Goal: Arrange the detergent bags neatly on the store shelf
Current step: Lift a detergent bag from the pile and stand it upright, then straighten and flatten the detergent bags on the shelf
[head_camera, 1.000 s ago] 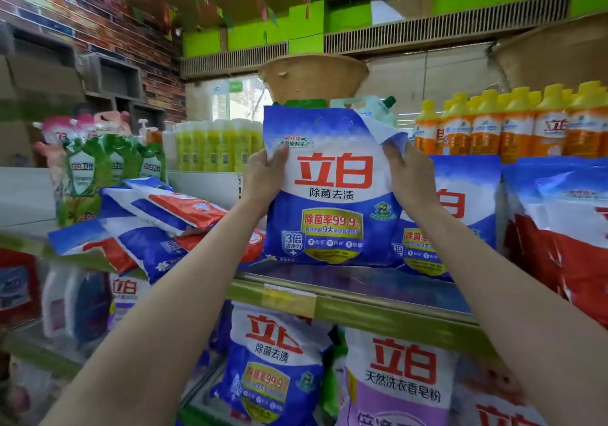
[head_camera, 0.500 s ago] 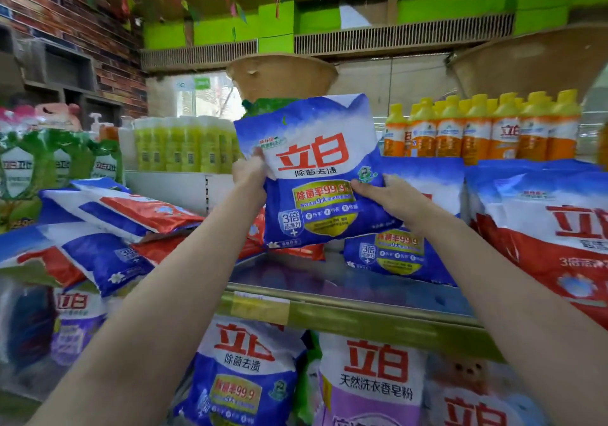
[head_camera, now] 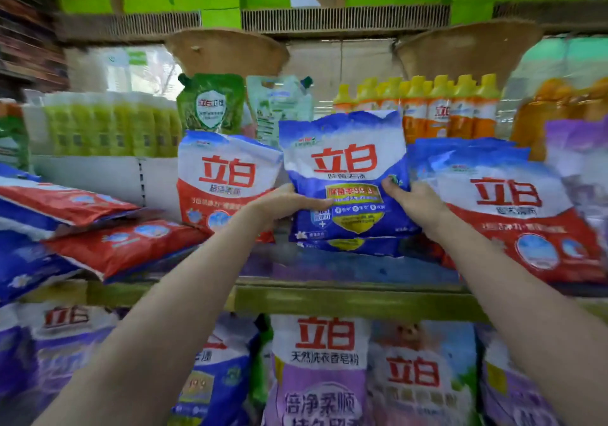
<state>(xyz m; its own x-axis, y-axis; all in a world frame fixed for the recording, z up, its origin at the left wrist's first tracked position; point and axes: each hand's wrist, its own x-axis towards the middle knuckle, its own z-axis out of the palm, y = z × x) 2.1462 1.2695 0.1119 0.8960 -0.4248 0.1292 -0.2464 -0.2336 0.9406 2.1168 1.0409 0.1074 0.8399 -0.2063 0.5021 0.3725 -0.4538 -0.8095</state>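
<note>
Above the shelf (head_camera: 345, 297), both hands' fingers (head_camera: 316, 202) grip the blue detergent bag (head_camera: 345, 175) between them.

Lighting: bright, even, diffuse; no hard shadows on the stock. Brightest patch is the washed-out pale area above and left of the left hand (head_camera: 283, 203), apparently daylight. Soft shadow under the blue bag (head_camera: 345, 175) held between both hands, darkening the shelf (head_camera: 345, 297) surface below it. Mild sheen on the glossy bags right of the right hand (head_camera: 416, 203).

Quality: whole frame soft with motion blur; small print between the hands is unreadable, large red characters legible. Blur and smearing are heaviest far left and far right of the hands. Wide-angle distortion bows the edges; forearms loom large below the hands.
</note>
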